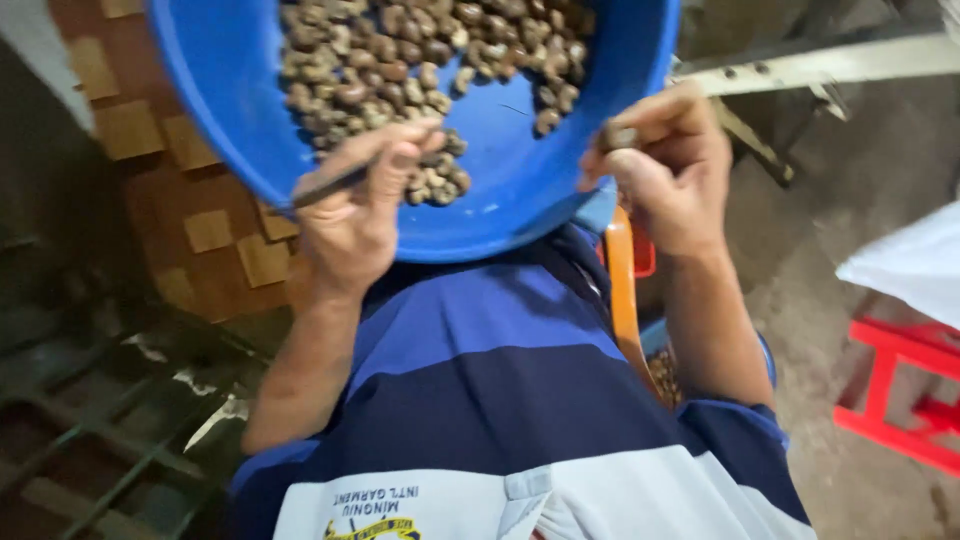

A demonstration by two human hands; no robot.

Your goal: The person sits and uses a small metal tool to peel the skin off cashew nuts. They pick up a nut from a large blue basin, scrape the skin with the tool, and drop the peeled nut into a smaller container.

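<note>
Blue basin [520, 200] of cashew nuts [400, 60] sits tilted on the lap. Left hand [350, 215] pinches a thin dark pick [330, 185]; right hand [670, 170] pinches one nut [617, 135]. Risky imo: that pick could slip into a finger, or the tilted basin could spill.

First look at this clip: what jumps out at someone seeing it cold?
A big blue plastic basin fills the top of the view, heaped with brown nuts. In front of it, the left hand grips a thin dark tool, while the right hand pinches a single nut in its fingers. A red stool stands at the right edge.
</note>
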